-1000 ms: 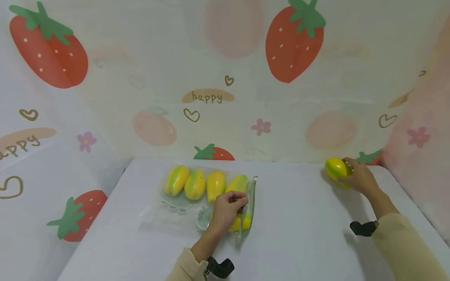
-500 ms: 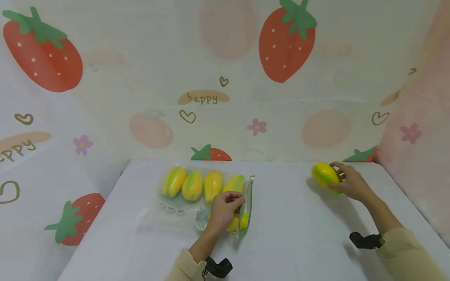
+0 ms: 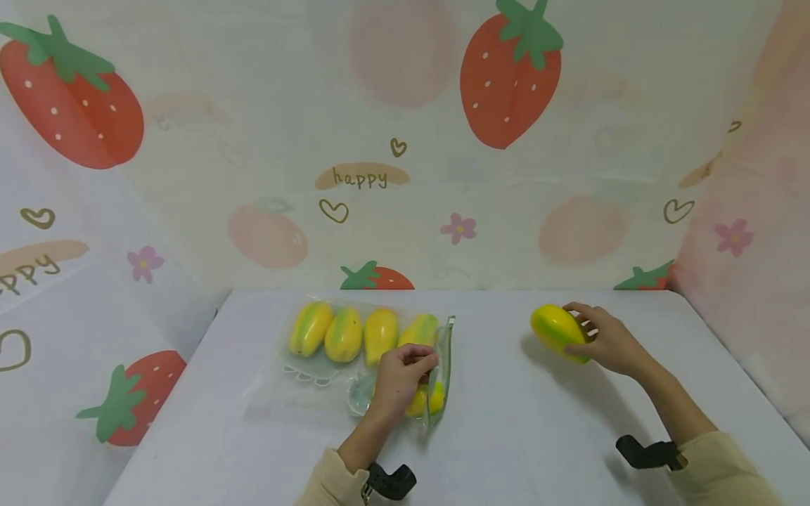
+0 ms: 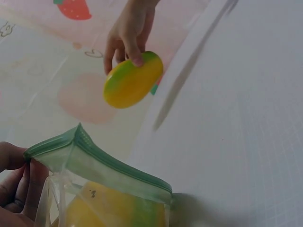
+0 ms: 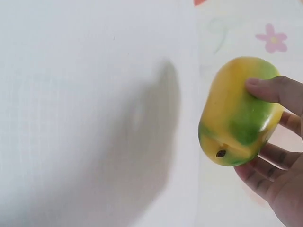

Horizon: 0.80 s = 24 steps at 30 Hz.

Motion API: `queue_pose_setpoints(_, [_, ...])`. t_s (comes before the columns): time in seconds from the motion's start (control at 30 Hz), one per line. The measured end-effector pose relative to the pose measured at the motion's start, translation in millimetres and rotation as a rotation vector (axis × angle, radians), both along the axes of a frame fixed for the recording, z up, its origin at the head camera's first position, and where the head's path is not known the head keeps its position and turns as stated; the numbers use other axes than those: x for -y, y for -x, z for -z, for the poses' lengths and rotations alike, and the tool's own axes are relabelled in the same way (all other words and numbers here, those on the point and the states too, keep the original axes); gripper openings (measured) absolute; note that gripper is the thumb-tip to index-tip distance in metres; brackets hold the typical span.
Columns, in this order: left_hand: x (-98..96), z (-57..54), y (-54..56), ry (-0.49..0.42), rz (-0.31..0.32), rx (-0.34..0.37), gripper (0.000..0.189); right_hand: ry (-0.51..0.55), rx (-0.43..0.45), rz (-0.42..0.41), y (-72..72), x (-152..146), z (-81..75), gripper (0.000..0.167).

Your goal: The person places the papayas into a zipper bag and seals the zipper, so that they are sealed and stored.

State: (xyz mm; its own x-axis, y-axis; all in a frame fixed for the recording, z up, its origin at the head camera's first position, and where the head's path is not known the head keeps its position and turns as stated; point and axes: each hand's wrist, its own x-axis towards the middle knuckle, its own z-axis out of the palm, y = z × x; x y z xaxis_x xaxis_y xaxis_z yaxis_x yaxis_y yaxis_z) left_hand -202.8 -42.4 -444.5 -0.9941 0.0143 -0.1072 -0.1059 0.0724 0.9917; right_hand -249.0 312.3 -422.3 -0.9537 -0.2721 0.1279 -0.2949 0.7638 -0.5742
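My right hand (image 3: pixel 610 343) grips a yellow and green papaya (image 3: pixel 557 332), thumb on one side and fingers round the other. In the right wrist view, the papaya (image 5: pixel 236 111) shows a dark stem spot at its lower end. It hangs above the table, to the right of a clear zip bag (image 3: pixel 268 397). With thumb and fingers, my left hand (image 3: pixel 399 385) pinches the bag's green-edged mouth (image 4: pixel 118 165), which stands apart in the left wrist view. Inside the bag lie several papayas (image 3: pixel 380 336); my left hand partly hides those near the mouth.
The white table (image 3: pixel 493 436) meets a wall sheet (image 3: pixel 411 232) printed with strawberries, hearts and flowers along its back edge. More printed sheet stands at the left and right sides. Black wrist camera mounts (image 3: pixel 391 482) stick out from both sleeves.
My right hand has carried the papaya leftward from the table's back right toward the bag. My left hand keeps its pinch on the bag's mouth. The head view has shifted slightly.
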Motion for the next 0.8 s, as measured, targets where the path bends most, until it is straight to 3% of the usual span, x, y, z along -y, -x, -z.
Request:
queue_pose_setpoints(0.3, [0.7,1.9,0.6,0.006,-0.006,0.01,0.022,0.029,-0.006,-0.105,-11.3,24.2,3.0,0.063])
queue_pose_setpoints(0.8, [1.6,-0.1,-0.4,0.003,-0.001,0.023,0.024,0.022,0.035,-0.21,-27.9,65.6,8.0,0.062])
